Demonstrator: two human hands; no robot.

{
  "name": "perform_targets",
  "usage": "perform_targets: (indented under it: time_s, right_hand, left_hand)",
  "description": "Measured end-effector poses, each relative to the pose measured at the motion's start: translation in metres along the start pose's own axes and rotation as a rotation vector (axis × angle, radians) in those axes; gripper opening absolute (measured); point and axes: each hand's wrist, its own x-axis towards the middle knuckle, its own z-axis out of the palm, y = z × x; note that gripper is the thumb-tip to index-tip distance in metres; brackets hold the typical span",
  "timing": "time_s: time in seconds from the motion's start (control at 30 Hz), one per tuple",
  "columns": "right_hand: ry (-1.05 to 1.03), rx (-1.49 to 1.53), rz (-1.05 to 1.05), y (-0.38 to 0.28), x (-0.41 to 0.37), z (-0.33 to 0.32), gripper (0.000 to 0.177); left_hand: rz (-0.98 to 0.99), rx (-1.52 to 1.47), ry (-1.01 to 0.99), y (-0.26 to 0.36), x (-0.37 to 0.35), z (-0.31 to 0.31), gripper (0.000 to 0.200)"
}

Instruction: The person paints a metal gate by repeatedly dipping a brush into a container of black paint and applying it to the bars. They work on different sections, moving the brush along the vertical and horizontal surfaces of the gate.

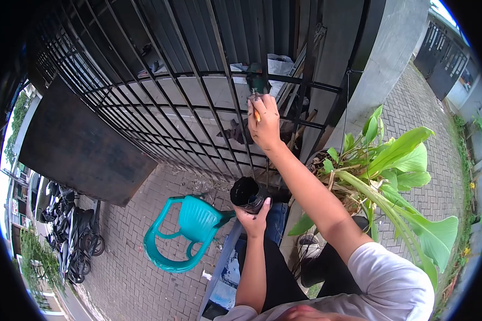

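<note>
My right hand is closed round a paintbrush with an orange handle, held up against the black metal bars of a fence. The brush's far end is hard to make out against the dark bars. Lower down, my left hand grips a dark container whose open top faces up and whose inside looks black. Dark smudges mark the fingers of both hands. The container is close to the foot of the fence.
A teal plastic chair is on the paving left of my left hand. Large green leaves grow beside my right arm. A dark metal panel stands at the left, near parked motorcycles. A concrete pillar rises at the right.
</note>
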Motion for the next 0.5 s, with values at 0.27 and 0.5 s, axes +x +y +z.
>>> perform_targets:
  time_s: [0.27,0.5]
  right_hand:
    - [-0.212,-0.127,-0.077,-0.001,-0.011,0.012,0.038]
    - [-0.497,-0.322,-0.152,-0.007,-0.002,0.026,0.031]
  left_hand:
    - [-0.019,-0.036,0.015,-0.003,0.001,-0.002,0.073]
    - [-0.082,-0.076,0.018,0.002,-0.001,0.003,0.074]
